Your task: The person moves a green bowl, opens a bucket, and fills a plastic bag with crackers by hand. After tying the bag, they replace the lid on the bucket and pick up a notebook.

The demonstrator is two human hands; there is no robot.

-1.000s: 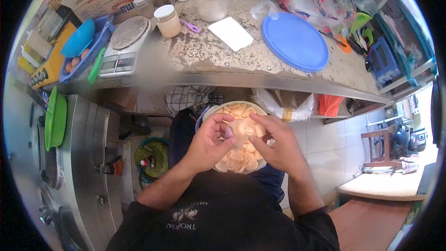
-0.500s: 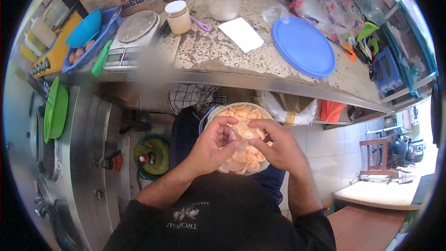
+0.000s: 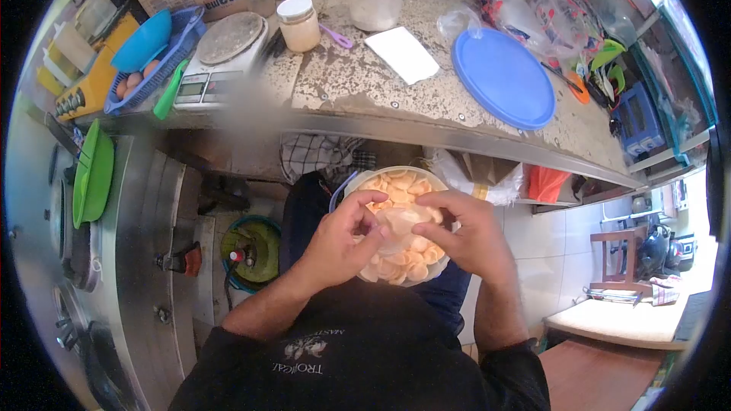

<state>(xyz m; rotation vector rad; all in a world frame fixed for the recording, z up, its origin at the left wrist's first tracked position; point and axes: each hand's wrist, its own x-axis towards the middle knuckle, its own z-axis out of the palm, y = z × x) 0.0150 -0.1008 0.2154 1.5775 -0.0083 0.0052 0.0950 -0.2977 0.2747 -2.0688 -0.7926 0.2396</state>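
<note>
1. Over the pale tub (image 3: 437, 185) at my lap, between my two hands, sits a small piece of thin clear plastic (image 3: 398, 228), perhaps a bag; its mouth cannot be made out.
2. Left hand (image 3: 343, 236): my thumb and a bent finger appear to pinch the near side of the plastic, index finger raised apart from the thumb.
3. Right hand (image 3: 476, 236): my thumb and index finger are parted at the opposite side. I cannot tell whether they grasp the film or merely touch it; the hand is blurred.
4. Thin, rounded, pale orange pieces (image 3: 415, 262) fill the tub beneath, close under both hands.
5. Handling, as I judge it: the film is flimsy and likely to cling to itself. A light hold with the finger pads, one layer to each side, should part it without tearing; a hard tug could split it.
6. Wrists are best kept raised, since the pieces look brittle and leaning on them could crack them.
7. On the counter (image 3: 343, 84) ahead, a round blue lid (image 3: 504, 80) lies flat, beside a white sheet (image 3: 402, 55).
</note>
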